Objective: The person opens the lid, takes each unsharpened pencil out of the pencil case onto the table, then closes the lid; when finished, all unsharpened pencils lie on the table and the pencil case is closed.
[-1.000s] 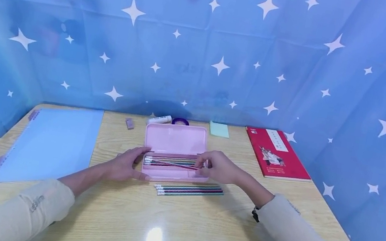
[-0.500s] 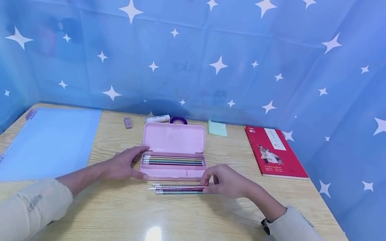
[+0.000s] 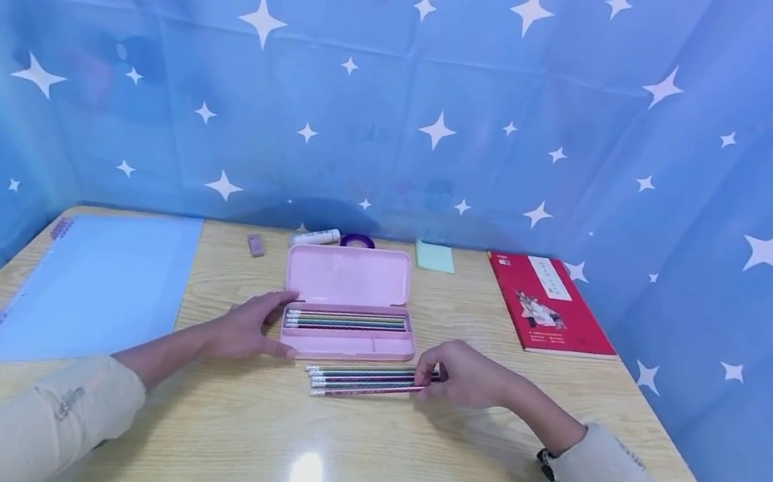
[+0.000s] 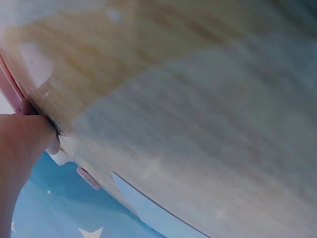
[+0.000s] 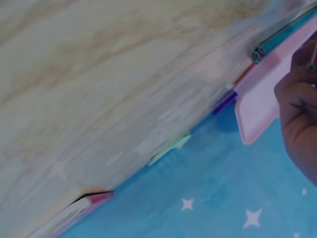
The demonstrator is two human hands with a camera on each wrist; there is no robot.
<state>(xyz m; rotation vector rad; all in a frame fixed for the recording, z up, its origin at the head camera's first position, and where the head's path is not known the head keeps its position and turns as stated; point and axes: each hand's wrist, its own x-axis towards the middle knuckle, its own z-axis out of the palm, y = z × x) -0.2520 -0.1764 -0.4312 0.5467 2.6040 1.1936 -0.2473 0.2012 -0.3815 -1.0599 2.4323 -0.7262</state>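
A pink pencil case (image 3: 348, 277) stands with its lid raised at the middle of the table. Several pencils (image 3: 346, 321) lie in its rear compartment; the front tray shows none. My left hand (image 3: 247, 328) holds the case by its left end, thumb at the front corner and fingers by the hinge. In front of the case, several more pencils (image 3: 366, 371) lie side by side, eraser ends to the left. My right hand (image 3: 471, 375) pinches a dark red pencil (image 3: 367, 390) near its right end, along the front of that row. The right wrist view shows the curled fingers (image 5: 299, 99) partly cut off.
Behind the case are a glue stick (image 3: 316, 237), a purple tape roll (image 3: 358, 241) and green sticky notes (image 3: 435, 257). A small eraser (image 3: 256, 246) lies left of them. A blue spiral notebook (image 3: 94, 287) is at left, a red book (image 3: 550, 309) at right.
My right hand has carried the pencil from over the case down to the front of the row on the table. My left hand has kept its place on the case.
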